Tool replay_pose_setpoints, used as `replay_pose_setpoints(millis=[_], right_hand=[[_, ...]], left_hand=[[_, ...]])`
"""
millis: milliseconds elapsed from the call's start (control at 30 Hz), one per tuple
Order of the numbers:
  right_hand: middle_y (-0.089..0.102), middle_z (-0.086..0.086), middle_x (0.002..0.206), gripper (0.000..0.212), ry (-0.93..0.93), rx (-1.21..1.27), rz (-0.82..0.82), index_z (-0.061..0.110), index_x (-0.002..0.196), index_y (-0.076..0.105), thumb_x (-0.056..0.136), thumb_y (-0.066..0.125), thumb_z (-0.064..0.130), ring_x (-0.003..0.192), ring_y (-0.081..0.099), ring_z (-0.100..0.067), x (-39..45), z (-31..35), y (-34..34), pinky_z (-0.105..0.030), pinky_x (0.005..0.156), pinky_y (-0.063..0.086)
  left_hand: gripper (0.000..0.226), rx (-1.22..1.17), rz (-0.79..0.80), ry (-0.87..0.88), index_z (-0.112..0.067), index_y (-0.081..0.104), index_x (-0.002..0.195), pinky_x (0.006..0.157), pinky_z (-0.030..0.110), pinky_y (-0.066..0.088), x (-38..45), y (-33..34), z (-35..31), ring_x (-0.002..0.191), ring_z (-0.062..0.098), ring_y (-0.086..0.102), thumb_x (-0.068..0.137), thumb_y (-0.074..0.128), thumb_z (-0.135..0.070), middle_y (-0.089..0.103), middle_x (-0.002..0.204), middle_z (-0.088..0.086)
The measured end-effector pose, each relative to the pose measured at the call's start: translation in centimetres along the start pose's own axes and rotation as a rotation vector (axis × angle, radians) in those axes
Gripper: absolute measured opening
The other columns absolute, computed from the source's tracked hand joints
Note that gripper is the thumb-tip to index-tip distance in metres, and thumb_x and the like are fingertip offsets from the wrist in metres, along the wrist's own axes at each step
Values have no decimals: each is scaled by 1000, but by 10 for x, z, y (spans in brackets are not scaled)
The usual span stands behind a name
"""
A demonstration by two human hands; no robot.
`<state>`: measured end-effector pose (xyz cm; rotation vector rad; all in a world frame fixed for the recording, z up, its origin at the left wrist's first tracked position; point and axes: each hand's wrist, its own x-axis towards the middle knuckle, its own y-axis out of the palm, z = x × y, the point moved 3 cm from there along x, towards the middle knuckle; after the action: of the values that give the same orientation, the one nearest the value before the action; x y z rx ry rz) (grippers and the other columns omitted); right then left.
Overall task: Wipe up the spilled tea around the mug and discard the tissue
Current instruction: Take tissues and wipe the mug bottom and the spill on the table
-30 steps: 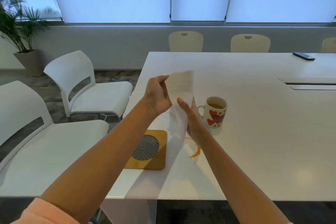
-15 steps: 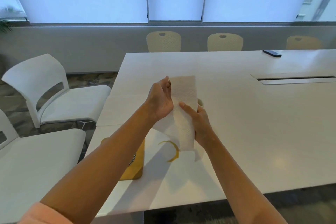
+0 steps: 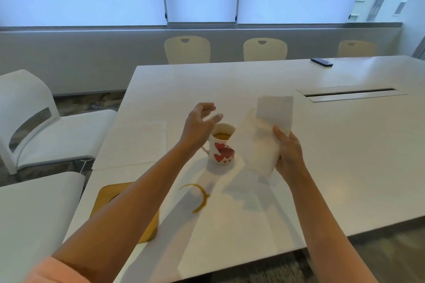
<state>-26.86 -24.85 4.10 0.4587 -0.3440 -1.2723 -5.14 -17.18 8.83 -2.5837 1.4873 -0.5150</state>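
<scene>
Right hand [image 3: 290, 153] gripping folded tissue [image 3: 264, 135] aloft, right of heart-print mug [image 3: 221, 145]; left hand [image 3: 199, 124] loose, empty above mug. Tea arc [image 3: 198, 197] nearer, below-left of tissue; right hand closest.

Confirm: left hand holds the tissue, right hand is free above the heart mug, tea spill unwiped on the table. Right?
Hands are swapped. In the head view the right hand holds the tissue, and the left hand hovers free above the heart mug. The curved tea spill is unwiped on the table.
</scene>
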Motion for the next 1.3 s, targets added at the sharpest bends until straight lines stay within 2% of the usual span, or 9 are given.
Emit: replay_pose_setpoints(millis=[167,333,500,633,767,933,1033,1133,1300], right_hand=[[78,-5,95,18,-18,-19,-101,11,110,70,99,56,7,82,75,-22,11,-1,-23,-37,69,63],[79,-3,90,18,0,-64,-147,13,105,71,98,56,7,79,76,-21,18,-15,-36,-33,62,60],[73,-6,95,19,-48,-247,-173,16,100,71,100,54,9,89,68,-28,25,-28,-43,-43,82,55],[74,2,91,21,-59,-356,-197,21,94,72,100,54,10,87,68,-22,27,-36,-43,-35,78,55],[73,1,86,26,-54,-417,-193,21,89,72,99,52,8,82,66,-21,29,-43,-39,-35,75,53],[72,-8,90,24,-59,-495,-190,18,93,71,98,50,7,84,66,-28,29,-51,-34,-40,76,53],[73,-5,90,26,-70,-513,-177,21,92,71,99,50,9,82,68,-25,26,-54,-34,-40,73,56],[73,-1,88,28,-79,-518,-183,25,89,71,100,50,10,81,69,-23,25,-54,-35,-39,73,57],[72,-9,93,24,-83,-513,-190,20,93,71,99,50,8,87,67,-29,24,-55,-38,-43,77,55]], left_hand=[[82,245,66,-27,-16,46,139,90,23,41,3,10,38,129,19,48,72,85,-43,52,142,2],[105,283,139,-54,-18,40,142,73,13,43,9,15,61,113,13,51,56,92,-47,53,136,2],[93,335,147,-26,-22,58,120,68,20,55,12,18,71,97,14,66,43,88,-64,66,105,-9],[100,440,103,-8,-27,60,117,75,37,60,8,23,70,95,14,66,36,76,-84,68,102,-11],[99,524,-3,33,-29,61,112,66,32,59,1,26,67,85,9,65,39,61,-96,68,95,-15],[94,520,-24,33,-28,62,111,67,35,59,-1,26,62,83,8,65,42,64,-92,69,95,-14],[90,528,-44,25,-29,63,109,67,35,59,-2,27,61,82,7,65,42,67,-90,69,93,-15],[90,525,-53,24,-29,64,109,66,32,59,-1,28,60,81,6,65,43,67,-90,69,93,-15],[90,497,-82,28,-27,64,109,60,25,55,3,25,51,79,7,65,42,69,-87,68,92,-15]])
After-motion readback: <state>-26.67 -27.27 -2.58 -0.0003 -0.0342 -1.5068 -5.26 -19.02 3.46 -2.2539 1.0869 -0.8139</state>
